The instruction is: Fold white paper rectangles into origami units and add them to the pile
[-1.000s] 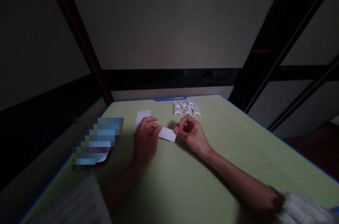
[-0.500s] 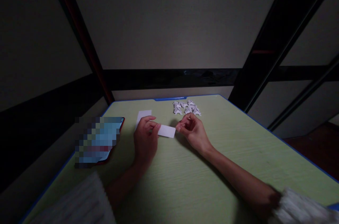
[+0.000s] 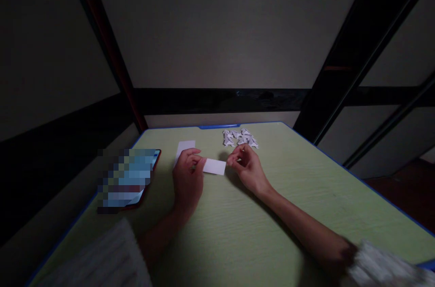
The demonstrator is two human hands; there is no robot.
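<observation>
Now the small white paper rectangle (image 3: 214,166), in the middle of the frame just over the light green table (image 3: 238,232), sits a bit flatter than before, and the left hand (image 3: 186,179) and right hand (image 3: 248,169) each still pinch one end with closed fingertips.

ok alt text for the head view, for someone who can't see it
A left hand and a right hand pinch opposite ends of a small white paper slip over a green table. Beyond them lie another white slip and a cluster of small folded paper pieces; a phone with a red edge lies at the left.
</observation>
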